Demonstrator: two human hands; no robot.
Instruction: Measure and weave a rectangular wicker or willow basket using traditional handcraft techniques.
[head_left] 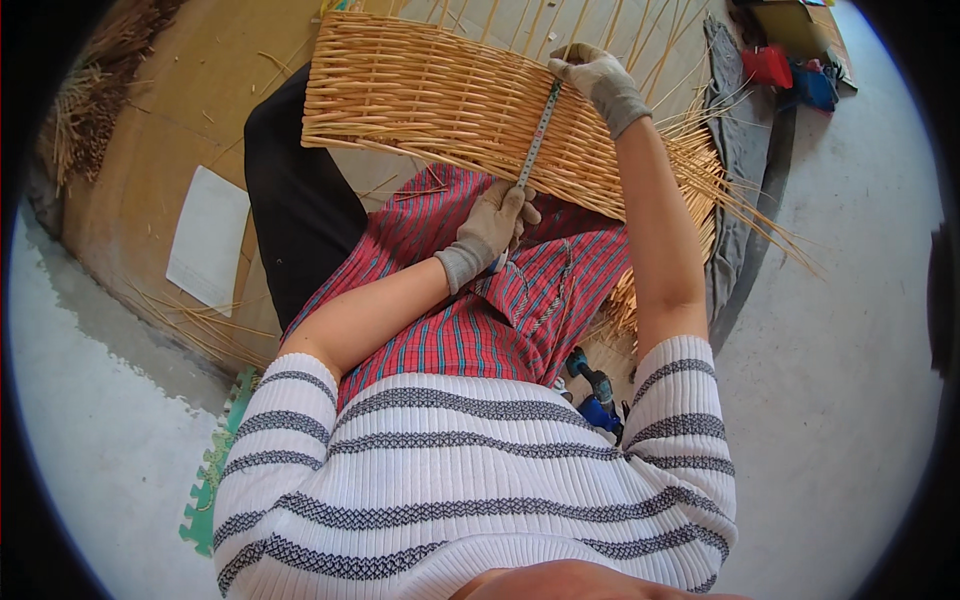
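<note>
Wicker panel [400, 85] lies in front of the lap, its lower edge above the red checked cloth [400, 340]. Measuring tape [540, 130] crosses the panel between its long edges. Right hand [600, 85], gloved, pinches the tape at the upper edge; left hand [492, 222], gloved, curls its fingers around it at the lower. Recommended for accuracy: tape flat, taut, square to both edges, and read from directly above

The right arm [668, 225] extends forward, right fingers [568, 66] pinched; the left arm [375, 312] bends inward, left fingers [516, 203] curled.
</note>
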